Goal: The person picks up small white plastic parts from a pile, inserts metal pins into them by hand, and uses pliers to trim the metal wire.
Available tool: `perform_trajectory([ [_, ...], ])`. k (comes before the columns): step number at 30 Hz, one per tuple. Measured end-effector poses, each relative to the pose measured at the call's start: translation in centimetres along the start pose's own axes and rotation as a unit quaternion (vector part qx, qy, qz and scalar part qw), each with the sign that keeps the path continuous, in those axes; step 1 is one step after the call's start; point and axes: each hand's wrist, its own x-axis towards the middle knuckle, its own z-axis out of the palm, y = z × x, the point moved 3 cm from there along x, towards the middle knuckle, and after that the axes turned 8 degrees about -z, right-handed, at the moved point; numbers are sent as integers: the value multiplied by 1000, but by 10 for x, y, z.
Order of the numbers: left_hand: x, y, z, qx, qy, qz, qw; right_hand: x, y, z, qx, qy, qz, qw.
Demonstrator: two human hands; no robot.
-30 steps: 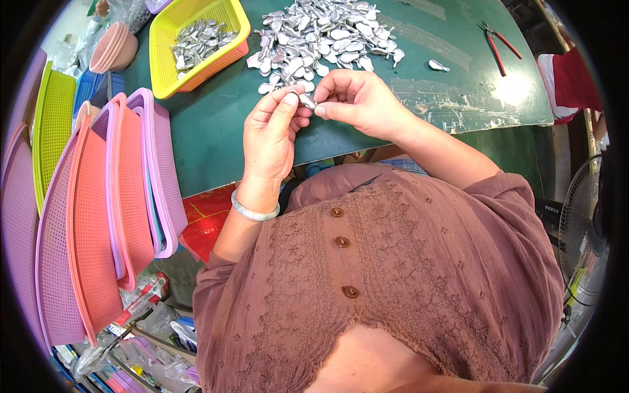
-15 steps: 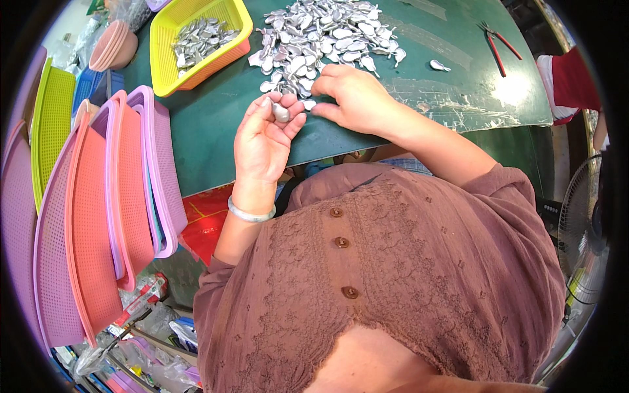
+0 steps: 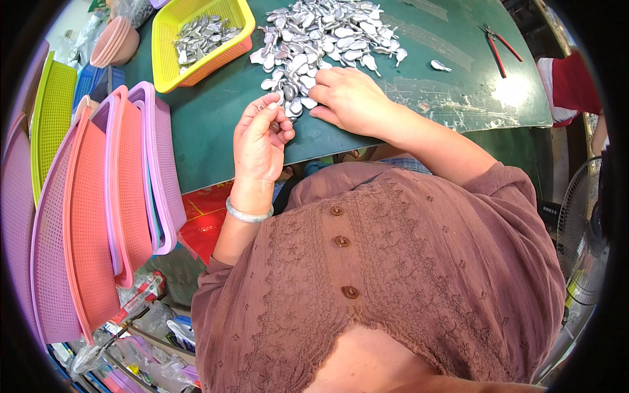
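My left hand [image 3: 261, 145], wearing a pale bangle, is raised just left of the pile's near end. It is closed on a small silver metal piece; a little loop shows between thumb and forefinger, while the curled fingers hide most of the rest. At the near edge of the heap of silver metal pieces [image 3: 327, 40], my right hand [image 3: 350, 98] rests palm down. Its thumb and fingers are bent but apart, touching the nearest pieces. These pieces are flat and rounded, each with a narrow tail.
A yellow basket [image 3: 167, 62] of similar pieces stands at the far left of the green table [image 3: 216, 131]. Red-handled pliers [image 3: 501, 52] and a lone piece [image 3: 440, 65] lie to the right. Stacked plastic baskets [image 3: 88, 216] line the left; a fan [image 3: 583, 229] stands right.
My left hand has drawn its fingers together and turned the piece, so its rounded face no longer shows. Several pieces now lie nearer between the hands. My right hand has shifted slightly left.
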Motion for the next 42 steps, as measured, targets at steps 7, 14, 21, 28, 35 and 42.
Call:
perform_trajectory([
  [7,-1,1,2,8,5,0,1000,-1,3,-3,-12,1,-26,1000],
  [14,-2,-1,11,8,-25,-13,1000,-20,21,-6,449,-7,285,847],
  [21,-4,-7,23,41,-37,-24,998,-20,13,-10,623,13,337,705],
  [28,-4,-8,20,38,-21,-5,999,-20,12,-2,636,16,348,689],
  [35,-6,-2,10,-17,-12,27,999,-13,9,-8,226,8,104,969],
  [42,-5,-1,1,-82,-25,-23,996,-7,-9,-9,77,-72,92,990],
])
